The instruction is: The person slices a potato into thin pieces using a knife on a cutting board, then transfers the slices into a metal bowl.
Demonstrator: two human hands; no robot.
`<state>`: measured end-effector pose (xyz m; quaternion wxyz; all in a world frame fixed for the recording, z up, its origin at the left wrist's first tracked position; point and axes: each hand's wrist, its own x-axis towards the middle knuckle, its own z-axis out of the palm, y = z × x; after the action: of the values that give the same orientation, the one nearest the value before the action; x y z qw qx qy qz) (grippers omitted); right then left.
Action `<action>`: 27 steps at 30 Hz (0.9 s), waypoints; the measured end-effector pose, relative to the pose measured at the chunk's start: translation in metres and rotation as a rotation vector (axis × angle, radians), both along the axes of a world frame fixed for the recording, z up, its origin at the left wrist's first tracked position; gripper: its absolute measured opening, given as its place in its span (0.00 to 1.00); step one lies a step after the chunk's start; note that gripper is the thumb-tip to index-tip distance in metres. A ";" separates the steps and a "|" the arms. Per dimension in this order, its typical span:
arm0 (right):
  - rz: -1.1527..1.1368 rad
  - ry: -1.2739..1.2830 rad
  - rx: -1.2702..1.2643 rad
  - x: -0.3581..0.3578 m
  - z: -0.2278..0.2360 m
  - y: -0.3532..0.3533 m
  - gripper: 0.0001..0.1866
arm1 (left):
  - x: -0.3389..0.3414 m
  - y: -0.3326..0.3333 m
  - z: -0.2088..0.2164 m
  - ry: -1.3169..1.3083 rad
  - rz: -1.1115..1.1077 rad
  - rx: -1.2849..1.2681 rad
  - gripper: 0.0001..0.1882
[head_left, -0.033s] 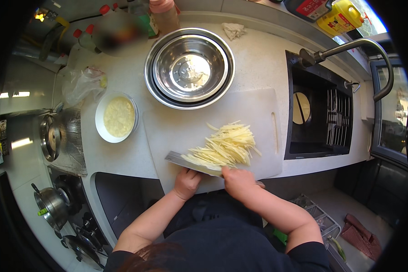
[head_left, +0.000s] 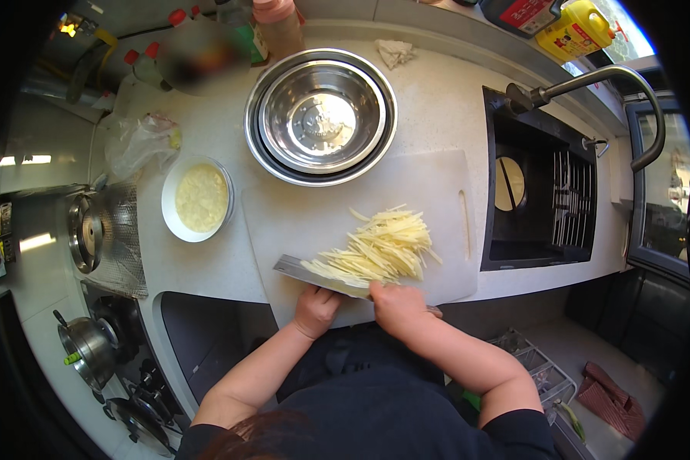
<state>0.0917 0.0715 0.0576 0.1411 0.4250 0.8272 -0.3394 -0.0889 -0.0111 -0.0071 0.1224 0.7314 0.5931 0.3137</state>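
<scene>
My right hand (head_left: pixel 400 305) is closed round the handle of a kitchen knife (head_left: pixel 290 266), a broad-bladed cleaver. Its blade points left along the near edge of a heap of pale yellow shreds (head_left: pixel 387 245), which look like cut potato. My left hand (head_left: pixel 317 310) is curled against the near side of the blade. Its fingertips are hidden, and I cannot make out what they hold. The heap and the knife are on a white cutting board (head_left: pixel 445 184) at the counter's front edge.
Nested steel bowls (head_left: pixel 322 178) stand behind the board. A white bowl (head_left: pixel 178 218) of cloudy liquid with pale pieces is to the left, near a plastic bag (head_left: pixel 134 146). On the right are a black sink (head_left: pixel 506 249) and a tap (head_left: pixel 590 75). Bottles line the back.
The knife and my right hand have shifted slightly to the left. My left hand and the heap look the same.
</scene>
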 end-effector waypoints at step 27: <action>-0.040 0.076 -0.070 0.019 0.003 0.005 0.04 | -0.005 -0.004 0.000 0.048 0.041 -0.007 0.13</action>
<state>0.1111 0.0766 0.0606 0.1176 0.4233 0.8108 -0.3868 -0.0939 -0.0151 -0.0073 0.1045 0.7259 0.6118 0.2965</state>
